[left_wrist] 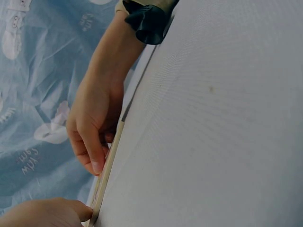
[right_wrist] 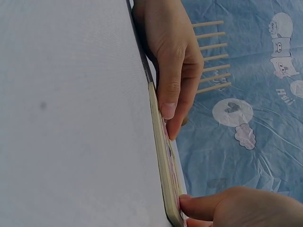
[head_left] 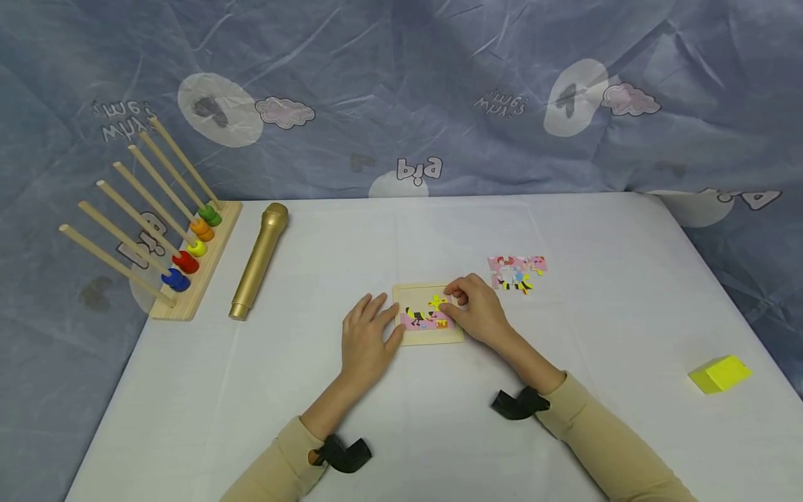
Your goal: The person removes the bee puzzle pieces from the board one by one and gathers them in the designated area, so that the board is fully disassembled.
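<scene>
A wooden jigsaw tray (head_left: 433,338) lies on the white table, in the middle of the head view. Pink pieces with a black-and-yellow bee (head_left: 415,316) fill its lower part; bare wood shows above them. My left hand (head_left: 367,343) rests at the tray's left side, fingers spread, thumb and forefinger at the rim. Over the tray's right side, my right hand (head_left: 479,310) pinches a puzzle piece (head_left: 436,302) with a yellow figure on it, partly hidden by the thumb. Both wrist views show the tray (left_wrist: 110,158) edge-on, with the right thumb (left_wrist: 96,166) bent down to it.
Several loose puzzle pieces (head_left: 516,265) lie together beyond my right hand. A gold microphone (head_left: 259,261) and a wooden peg rack with coloured beads (head_left: 203,300) stand at the left. A yellow block (head_left: 719,374) sits near the right edge. Patterned blue-grey cloth (head_left: 376,90) hangs behind.
</scene>
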`<state>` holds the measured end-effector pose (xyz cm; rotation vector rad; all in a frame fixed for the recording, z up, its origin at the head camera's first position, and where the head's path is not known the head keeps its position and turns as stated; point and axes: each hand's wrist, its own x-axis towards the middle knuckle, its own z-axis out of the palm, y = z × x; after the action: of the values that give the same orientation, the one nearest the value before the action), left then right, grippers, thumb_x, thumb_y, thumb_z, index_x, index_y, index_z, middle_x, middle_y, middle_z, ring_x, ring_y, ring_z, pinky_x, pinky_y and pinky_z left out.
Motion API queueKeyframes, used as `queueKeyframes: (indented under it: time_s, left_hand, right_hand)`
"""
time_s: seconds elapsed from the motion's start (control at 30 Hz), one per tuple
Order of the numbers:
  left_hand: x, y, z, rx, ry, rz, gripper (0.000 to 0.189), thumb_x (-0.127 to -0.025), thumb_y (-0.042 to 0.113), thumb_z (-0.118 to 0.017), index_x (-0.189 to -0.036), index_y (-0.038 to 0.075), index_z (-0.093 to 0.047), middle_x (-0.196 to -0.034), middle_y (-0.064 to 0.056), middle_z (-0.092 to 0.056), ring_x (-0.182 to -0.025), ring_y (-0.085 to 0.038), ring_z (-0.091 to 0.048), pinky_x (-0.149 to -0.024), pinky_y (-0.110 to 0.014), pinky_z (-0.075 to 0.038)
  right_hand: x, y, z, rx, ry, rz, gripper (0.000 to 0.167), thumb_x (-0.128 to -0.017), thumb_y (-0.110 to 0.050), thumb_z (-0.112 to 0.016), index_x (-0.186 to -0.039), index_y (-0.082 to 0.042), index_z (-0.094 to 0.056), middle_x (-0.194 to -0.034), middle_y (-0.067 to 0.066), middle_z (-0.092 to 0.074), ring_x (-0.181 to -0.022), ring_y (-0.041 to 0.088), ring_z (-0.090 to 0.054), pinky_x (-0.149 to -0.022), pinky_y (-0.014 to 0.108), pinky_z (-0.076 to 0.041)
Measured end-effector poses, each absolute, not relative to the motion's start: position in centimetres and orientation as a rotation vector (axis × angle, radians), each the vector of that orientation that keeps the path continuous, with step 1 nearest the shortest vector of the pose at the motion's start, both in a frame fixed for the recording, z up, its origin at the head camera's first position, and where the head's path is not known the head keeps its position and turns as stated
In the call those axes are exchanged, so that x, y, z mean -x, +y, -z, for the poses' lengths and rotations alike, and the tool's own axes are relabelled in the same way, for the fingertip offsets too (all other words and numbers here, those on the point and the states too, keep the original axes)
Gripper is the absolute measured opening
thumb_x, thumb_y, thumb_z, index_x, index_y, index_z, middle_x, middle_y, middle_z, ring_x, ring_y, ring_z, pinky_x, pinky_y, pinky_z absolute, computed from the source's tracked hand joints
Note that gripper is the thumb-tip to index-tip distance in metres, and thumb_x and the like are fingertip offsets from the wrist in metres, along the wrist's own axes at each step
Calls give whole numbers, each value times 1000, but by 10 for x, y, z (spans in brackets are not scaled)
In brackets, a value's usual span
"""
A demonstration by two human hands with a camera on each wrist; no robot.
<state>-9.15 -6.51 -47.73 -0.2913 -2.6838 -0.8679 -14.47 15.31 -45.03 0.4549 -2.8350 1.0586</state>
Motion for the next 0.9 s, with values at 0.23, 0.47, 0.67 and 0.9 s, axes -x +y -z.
queueKeyframes:
  time_s: [0.23, 0.47, 0.67, 0.9]
  left_hand:
    - [92, -65, 479, 294, -2681, 867, 36, -86, 25, -73, -119, 11, -71, -137, -12, -59, -135, -33, -44, -108, -53, -34]
    - [92, -65, 479, 293, -2688, 865, 36, -87, 25, -73, -119, 11, -71, -137, -12, -59, -136, -33, -43, -108, -53, -34]
    - [92, -65, 478, 292, -2689, 864, 36, -87, 25, -73, -120, 11, -71, -137, -12, -59, -136, -33, -43, -108, -52, -33]
    - [92, -64, 477, 291, -2696, 860, 36, -87, 26, -72, -120, 11, -71, -137, -12, -59, -136, -33, -43, -108, -52, -33]
  right_hand:
    - [145, 152, 449, -461, -2858, -1050, 24, -81, -15, -78, -97, -3, -65, -87, 9, -55, -76, 18, -51, -68, 28, -40]
    - [145, 153, 450, -468, -2830, -1075, 26, -80, -15, -79, -97, -4, -63, -88, 9, -57, -75, 18, -52, -67, 28, -40]
    - [146, 154, 452, -488, -2775, -1106, 26, -78, -13, -81, -95, -5, -63, -83, 8, -57, -70, 16, -51, -63, 26, -38]
    - [146, 155, 454, -496, -2721, -1193, 24, -78, -9, -81, -95, -6, -65, -84, 8, -58, -69, 17, -49, -62, 23, -38]
